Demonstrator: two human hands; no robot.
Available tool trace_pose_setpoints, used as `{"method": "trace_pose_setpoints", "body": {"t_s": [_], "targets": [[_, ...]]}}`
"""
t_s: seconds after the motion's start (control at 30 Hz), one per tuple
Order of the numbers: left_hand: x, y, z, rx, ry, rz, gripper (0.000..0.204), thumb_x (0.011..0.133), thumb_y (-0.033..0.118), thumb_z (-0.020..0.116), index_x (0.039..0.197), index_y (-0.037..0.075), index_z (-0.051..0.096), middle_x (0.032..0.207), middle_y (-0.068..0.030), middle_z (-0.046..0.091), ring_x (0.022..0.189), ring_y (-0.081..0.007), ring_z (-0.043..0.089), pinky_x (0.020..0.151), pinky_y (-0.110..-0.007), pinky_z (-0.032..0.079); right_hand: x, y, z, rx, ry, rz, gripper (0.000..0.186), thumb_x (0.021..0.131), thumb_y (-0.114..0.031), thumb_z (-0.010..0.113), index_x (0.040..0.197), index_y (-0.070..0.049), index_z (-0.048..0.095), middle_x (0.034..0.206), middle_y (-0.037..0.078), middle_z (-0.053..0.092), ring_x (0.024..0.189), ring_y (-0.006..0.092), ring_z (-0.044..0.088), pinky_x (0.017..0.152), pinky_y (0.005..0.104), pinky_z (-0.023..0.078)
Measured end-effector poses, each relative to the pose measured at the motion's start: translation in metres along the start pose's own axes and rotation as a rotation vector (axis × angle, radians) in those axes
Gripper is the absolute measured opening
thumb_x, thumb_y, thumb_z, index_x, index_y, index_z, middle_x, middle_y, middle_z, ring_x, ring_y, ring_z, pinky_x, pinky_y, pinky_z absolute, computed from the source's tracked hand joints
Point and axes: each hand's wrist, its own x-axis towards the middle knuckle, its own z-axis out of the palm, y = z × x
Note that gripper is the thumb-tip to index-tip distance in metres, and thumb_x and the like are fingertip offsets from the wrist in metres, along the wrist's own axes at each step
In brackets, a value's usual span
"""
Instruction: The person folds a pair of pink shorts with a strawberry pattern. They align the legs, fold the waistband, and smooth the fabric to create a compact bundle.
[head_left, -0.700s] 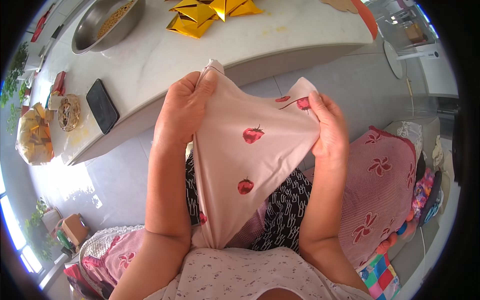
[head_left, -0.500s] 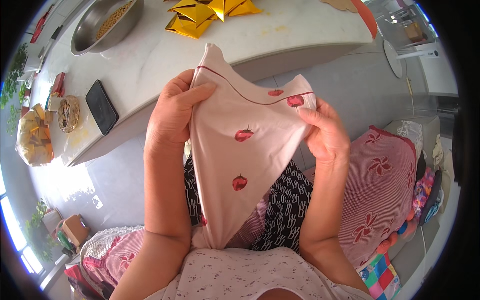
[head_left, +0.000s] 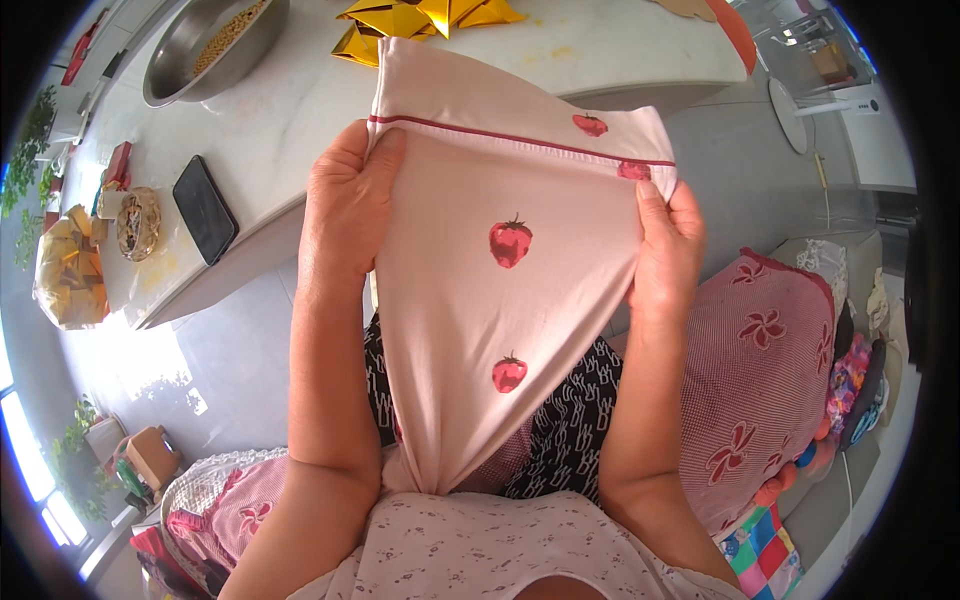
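Observation:
A pale pink garment with a red strawberry print is stretched out in front of me. It looks like a pyjama leg or sleeve; which one I cannot tell. Dark red piping crosses it below a wide cuff. My left hand pinches the cuff's left side at the piping, thumb on top. At the opposite side, my right hand grips the edge just under the piping. Between them the cloth is pulled taut and fairly flat. Its lower part narrows into gathered folds at my waist, above my black-and-white patterned lap.
A marble-topped table curves ahead, bearing a metal bowl of grain-like pieces, gold foil packets, a black phone and a glass dish. Pink checked cloth covers the seat beside me; coloured fabrics lie beyond it.
Both hands have moved apart, the right one outward, spreading the cuff wider and flatter. The cuff's upper edge has risen and now overlaps the gold packets in view.

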Motion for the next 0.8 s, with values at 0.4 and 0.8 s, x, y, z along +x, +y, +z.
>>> {"method": "trace_pose_setpoints", "body": {"t_s": [0.4, 0.8], "targets": [[-0.017, -0.008, 0.028, -0.049, -0.381, -0.263, 0.023, 0.091, 0.010, 0.054, 0.108, -0.005, 0.058, 0.093, -0.0062, 0.063, 0.082, -0.0131, 0.062, 0.072, -0.023, 0.050, -0.026, 0.003, 0.028, -0.152, -0.580, 0.349, 0.060, 0.085, -0.034, 0.070, 0.122, 0.009, 0.050, 0.108, 0.014, 0.063, 0.093, 0.0191, 0.063, 0.077, 0.0295, 0.051], [-0.018, -0.002, 0.021, -0.006, -0.454, -0.201, 0.041, 0.098, 0.032, 0.049, 0.116, -0.004, 0.058, 0.098, -0.0117, 0.067, 0.093, -0.0187, 0.063, 0.083, -0.031, 0.050, -0.029, 0.017, 0.024, 0.206, -0.394, 0.304, 0.026, 0.091, -0.007, 0.056, 0.116, -0.001, 0.060, 0.106, 0.006, 0.064, 0.092, 0.0123, 0.060, 0.086, 0.0297, 0.049]]}}
